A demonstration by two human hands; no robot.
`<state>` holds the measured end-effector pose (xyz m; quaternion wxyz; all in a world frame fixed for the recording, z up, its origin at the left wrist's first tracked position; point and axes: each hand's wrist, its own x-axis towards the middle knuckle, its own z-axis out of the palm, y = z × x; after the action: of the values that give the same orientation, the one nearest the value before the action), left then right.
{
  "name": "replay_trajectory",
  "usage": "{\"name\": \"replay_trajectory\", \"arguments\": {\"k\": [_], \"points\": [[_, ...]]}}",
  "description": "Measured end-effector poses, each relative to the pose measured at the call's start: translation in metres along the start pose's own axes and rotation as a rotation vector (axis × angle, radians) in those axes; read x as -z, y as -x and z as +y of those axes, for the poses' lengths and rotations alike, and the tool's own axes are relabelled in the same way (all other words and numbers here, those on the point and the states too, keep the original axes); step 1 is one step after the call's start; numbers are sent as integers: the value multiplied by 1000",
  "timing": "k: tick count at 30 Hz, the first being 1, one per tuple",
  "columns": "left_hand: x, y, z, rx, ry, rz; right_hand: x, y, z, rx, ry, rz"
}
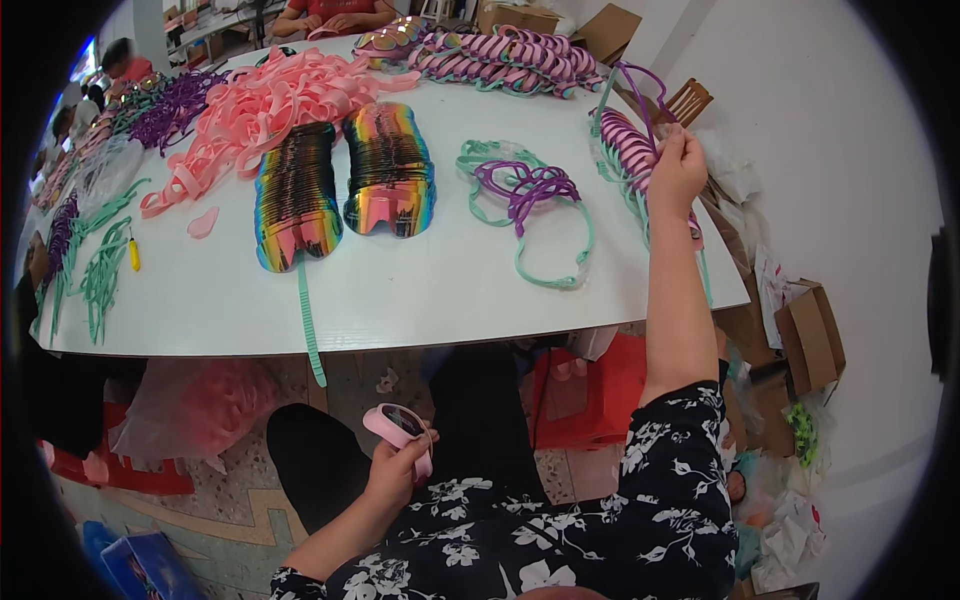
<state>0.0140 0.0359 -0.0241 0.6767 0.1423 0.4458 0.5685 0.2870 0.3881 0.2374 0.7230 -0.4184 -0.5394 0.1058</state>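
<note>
My left hand [390, 476] is closed around a pink goggle frame [393, 426] with a dark lens, held low over my lap in front of the table. At the table's right edge, my right hand [678, 178] is raised with fingers pinched on a purple strap [650, 78], which loops up above it. Just left of that hand lies a row of pink goggles [625, 148] with teal straps. A loose tangle of purple straps [530, 190] and teal straps [560, 278] rests on the white table [430, 290] further left.
Two stacks of rainbow mirrored lenses [298, 200] stand mid-table before a heap of pink straps [280, 100]. More bundled goggles [505, 60] lie at the back, near a person in red [340, 12]. A yellow tool [134, 254] lies left. Cardboard boxes [808, 335] crowd the right.
</note>
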Motion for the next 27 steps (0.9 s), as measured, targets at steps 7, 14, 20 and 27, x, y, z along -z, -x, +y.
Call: {"name": "replay_trajectory", "arguments": {"k": [7,14,20,27], "points": [[0,27,46,-271,45,-127,67,61,-94,220,-152,-227],[-25,78,106,-700,-368,-495,96,160,-146,40,-13,-1288],[-35,81,70,0,-427,-635,59,255,-88,-122,-34,-1531],[-31,57,28,-112,-181,-246,79,339,-30,-488,-58,-860]]}}
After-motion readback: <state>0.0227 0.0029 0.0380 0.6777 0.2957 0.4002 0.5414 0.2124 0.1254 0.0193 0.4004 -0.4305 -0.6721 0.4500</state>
